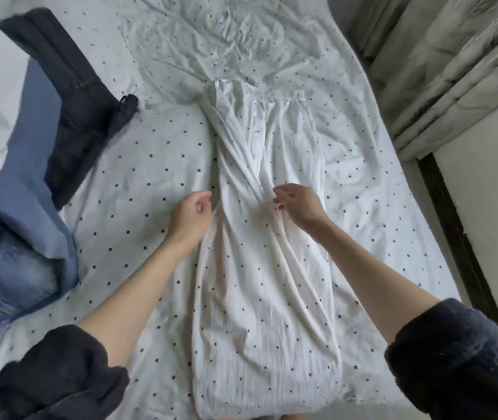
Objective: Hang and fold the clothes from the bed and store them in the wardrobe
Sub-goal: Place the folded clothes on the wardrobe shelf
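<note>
A long white garment [260,268] with an elastic waistband [272,97] lies flat and lengthwise on the dotted bedsheet [138,165], waistband at the far end. My left hand [191,212] sits at the garment's left edge about halfway along, fingers loosely curled, with no fabric visibly held. My right hand [297,204] hovers over the garment's middle. Its fingers are relaxed and slightly bent, close to a bunch of creases. Both forearms are bare, with dark sleeves pushed up.
On the left of the bed lie a dark navy garment [75,101], a light blue garment [29,192] and denim jeans [5,274]. Pale curtains [454,71] hang at the right, beyond the bed's edge and a dark floor strip [457,225].
</note>
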Available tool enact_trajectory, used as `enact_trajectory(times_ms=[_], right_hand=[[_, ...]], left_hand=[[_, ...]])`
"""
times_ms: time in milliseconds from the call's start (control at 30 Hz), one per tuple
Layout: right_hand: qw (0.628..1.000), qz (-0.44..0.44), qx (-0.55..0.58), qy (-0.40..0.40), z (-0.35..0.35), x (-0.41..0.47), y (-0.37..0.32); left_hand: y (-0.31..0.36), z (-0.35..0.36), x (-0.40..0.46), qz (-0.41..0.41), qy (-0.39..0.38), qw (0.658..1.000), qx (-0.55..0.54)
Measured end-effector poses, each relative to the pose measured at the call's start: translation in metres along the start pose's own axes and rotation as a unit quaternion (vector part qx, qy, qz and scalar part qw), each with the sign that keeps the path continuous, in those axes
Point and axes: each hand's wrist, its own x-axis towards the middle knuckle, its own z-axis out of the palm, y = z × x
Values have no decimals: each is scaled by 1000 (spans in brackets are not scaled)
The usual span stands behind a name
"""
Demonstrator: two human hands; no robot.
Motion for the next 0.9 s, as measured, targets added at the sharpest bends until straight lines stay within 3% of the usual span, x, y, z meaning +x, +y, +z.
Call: enact_trajectory(times_ms=[133,333,400,467,533,667,733,800,900], right_hand=[[994,-69,-65,49,3,41,-34],[964,-179,-194,16,5,102,-52],[955,-204,-213,-2,6,121,-56],[944,-205,-255,-38,9,138,-60],[926,-199,-312,-73,15,152,-63],[888,-228,-376,-132,20,168,-66],[889,-247,-353,-152,12,178,-68],[919,-249,-272,-139,-2,181,-69],[989,-127,30,-68,-31,185,-70]], left_hand=[[31,-8,72,-51,-2,998,-48],[70,-3,158,-100,-3,986,-134],[82,0,183,-157,5,959,-237],[92,-1,203,-228,12,911,-345],[96,-3,215,-267,4,880,-393],[109,-16,222,-255,18,882,-397],[119,-26,224,-202,60,906,-368],[130,-32,219,-142,61,928,-340],[157,-22,215,-83,19,945,-315]])
